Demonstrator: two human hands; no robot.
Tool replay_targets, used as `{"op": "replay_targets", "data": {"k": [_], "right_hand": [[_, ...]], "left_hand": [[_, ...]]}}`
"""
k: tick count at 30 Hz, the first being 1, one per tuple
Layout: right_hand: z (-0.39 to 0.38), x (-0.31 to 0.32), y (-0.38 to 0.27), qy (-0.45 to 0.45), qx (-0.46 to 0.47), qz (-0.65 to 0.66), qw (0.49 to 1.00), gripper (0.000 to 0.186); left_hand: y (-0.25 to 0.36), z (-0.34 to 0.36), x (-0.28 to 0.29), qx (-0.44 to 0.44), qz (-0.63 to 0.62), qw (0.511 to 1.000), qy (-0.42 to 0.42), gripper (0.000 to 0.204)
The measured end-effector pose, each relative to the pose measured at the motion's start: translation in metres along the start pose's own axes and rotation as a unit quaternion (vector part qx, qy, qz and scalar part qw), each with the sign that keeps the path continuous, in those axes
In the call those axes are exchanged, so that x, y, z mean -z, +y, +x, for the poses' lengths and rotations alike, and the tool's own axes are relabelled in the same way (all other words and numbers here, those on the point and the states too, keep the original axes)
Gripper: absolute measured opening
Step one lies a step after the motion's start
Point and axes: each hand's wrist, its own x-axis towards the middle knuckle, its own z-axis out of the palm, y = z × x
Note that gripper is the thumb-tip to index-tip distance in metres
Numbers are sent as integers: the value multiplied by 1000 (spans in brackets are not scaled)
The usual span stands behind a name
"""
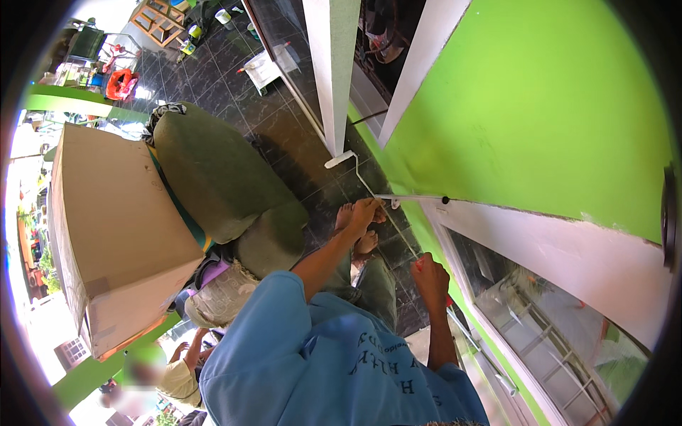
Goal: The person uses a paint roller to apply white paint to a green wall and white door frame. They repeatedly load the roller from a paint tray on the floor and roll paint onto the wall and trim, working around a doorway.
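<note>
so the paint roller (pixel 339 160) slants far and left, left hand (pixel 366 212) pinching it midway, right hand (pixel 430 279) clenched round its near end

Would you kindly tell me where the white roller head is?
In the head view, the white roller head is above the middle, beyond the left hand on its rod, near the lower end of the white post.

The roller head (pixel 339 160) is white, its handle (pixel 419 265) red. The wall (pixel 533 106) is bright green. The floor tiles (pixel 220 92) are black with pale veins. The shirt (pixel 284 355) is blue with dark lettering (pixel 407 387).
</note>
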Motion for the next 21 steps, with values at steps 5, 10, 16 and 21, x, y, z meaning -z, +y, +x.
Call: {"op": "replay_targets", "data": {"k": [5,10,16,21], "right_hand": [[25,-21,2,-8,10,-8,1000,33],[41,-43,5,1,15,-35,999,31],[51,-57,0,21,32,-51,998,25],[30,-51,5,0,2,-39,999,27]], "left_hand": [[-33,33,20,-2,-9,1000,-4,33],[-54,57,37,8,-22,1000,-19,32],[-96,88,61,25,-62,998,-11,27],[-105,68,65,-60,213,974,-42,23]]}}
